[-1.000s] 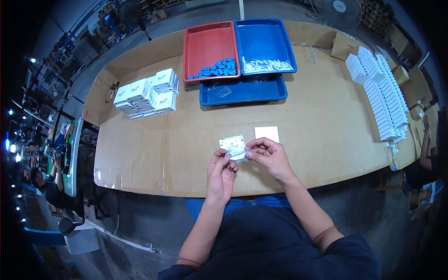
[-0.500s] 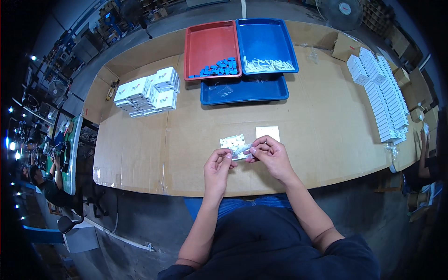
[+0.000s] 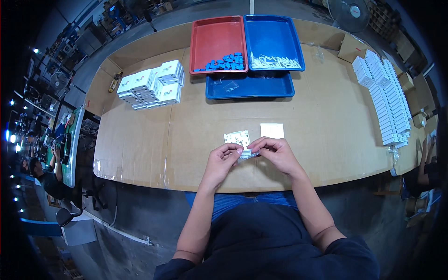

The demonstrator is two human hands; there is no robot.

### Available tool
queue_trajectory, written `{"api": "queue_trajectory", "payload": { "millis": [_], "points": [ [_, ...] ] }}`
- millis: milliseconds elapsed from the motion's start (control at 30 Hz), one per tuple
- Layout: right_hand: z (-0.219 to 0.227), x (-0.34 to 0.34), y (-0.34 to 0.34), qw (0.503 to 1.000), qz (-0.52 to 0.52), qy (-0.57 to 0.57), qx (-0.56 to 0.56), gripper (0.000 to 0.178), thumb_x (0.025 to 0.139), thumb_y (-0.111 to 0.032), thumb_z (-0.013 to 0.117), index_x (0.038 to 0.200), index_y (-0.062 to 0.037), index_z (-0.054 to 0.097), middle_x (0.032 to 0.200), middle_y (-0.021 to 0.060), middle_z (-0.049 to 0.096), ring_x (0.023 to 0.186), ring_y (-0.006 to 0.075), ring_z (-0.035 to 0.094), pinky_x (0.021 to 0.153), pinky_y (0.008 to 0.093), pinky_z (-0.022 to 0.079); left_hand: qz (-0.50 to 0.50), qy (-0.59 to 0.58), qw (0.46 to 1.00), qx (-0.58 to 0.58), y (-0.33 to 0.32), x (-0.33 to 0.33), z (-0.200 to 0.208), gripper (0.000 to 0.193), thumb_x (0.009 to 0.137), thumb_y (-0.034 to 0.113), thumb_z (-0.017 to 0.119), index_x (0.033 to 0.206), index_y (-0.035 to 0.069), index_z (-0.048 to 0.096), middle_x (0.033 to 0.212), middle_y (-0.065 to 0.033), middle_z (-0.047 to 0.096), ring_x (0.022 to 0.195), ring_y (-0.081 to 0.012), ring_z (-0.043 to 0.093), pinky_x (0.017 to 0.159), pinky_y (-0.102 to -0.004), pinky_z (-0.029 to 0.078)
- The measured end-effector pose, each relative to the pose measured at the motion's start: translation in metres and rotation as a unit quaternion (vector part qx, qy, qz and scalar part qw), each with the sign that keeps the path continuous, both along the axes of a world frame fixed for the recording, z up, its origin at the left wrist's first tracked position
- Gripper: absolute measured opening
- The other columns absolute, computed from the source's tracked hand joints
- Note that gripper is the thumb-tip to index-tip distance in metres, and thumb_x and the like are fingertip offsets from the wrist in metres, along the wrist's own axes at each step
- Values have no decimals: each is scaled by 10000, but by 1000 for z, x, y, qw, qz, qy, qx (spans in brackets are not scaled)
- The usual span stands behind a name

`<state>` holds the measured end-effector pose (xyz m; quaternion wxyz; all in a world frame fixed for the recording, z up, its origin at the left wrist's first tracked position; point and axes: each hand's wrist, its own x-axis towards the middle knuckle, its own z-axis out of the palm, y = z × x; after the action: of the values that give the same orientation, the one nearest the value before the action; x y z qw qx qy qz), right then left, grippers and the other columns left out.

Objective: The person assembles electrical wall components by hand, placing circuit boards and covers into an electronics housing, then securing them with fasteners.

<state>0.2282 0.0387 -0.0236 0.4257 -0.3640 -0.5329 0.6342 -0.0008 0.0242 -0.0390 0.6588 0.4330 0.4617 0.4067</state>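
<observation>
Fingers: both sets pinched shut on one small clear packet (image 3: 247,154)
Left hand (image 3: 223,160): grips its left end
Right hand (image 3: 277,153): grips its right end
Printed card (image 3: 237,138): just behind, on cardboard-covered table (image 3: 326,126)

table (image 3: 326,126): matt brown cardboard | trays (image 3: 217,39): glossy plastic | small bag (image 3: 247,154): clear film

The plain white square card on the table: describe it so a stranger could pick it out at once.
Start at the cardboard-covered table and find the person's right hand near its front edge. Just beyond that hand lies the white square card, flat and untouched. Unlike the printed sheet to its left, it is blank.
</observation>
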Motion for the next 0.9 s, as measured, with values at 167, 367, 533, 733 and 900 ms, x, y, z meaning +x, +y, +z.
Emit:
{"api": "queue_trajectory", "payload": {
  "millis": [167, 367, 533, 733, 900],
  "points": [
    [0, -4, 4, 999, 12, -36, 39, 149, 985, 24, 628, 1050, 17, 762, 1126, 88, 741, 1016, 127, 675, 891, 263, 542, 51, 7, 999, 17, 3, -3, 4, 190, 1011, 138, 708, 1142, 1, 711, 876, 22, 661, 731, -36, 553, 664, -182, 453],
    [-2, -13, 18, 998, -12, -64, 10, 132, 988, -40, 695, 1098, 8, 750, 1088, 58, 729, 951, 109, 672, 849, 255, 540, 32, -8, 998, 46, 10, -9, 22, 251, 983, 79, 731, 1204, -29, 683, 957, -9, 677, 836, -63, 619, 760, -225, 527],
    [-20, -20, 31, 980, -31, -155, 118, 177, 962, -30, 705, 1135, 1, 727, 1033, 86, 727, 897, 162, 700, 821, 297, 553, 17, 190, 974, 119, 23, -18, 3, 214, 897, 54, 796, 1098, -9, 757, 949, -4, 664, 817, -85, 627, 755, -235, 510],
    [-38, -30, 31, 941, -60, -222, 250, 143, 905, -5, 703, 1047, 6, 699, 1022, 147, 686, 919, 325, 693, 824, 374, 560, 60, 410, 849, 327, 24, -16, -18, 208, 847, 170, 807, 1038, 89, 793, 971, -52, 679, 912, -263, 637, 858, -404, 491],
    [-40, -29, 29, 903, -55, -290, 313, 136, 874, -36, 720, 1001, -9, 682, 983, 135, 663, 956, 338, 644, 825, 416, 534, 39, 443, 831, 334, 21, -17, -23, 171, 867, 190, 780, 1014, 103, 787, 987, -47, 681, 966, -277, 628, 912, -417, 452]
  ]
}}
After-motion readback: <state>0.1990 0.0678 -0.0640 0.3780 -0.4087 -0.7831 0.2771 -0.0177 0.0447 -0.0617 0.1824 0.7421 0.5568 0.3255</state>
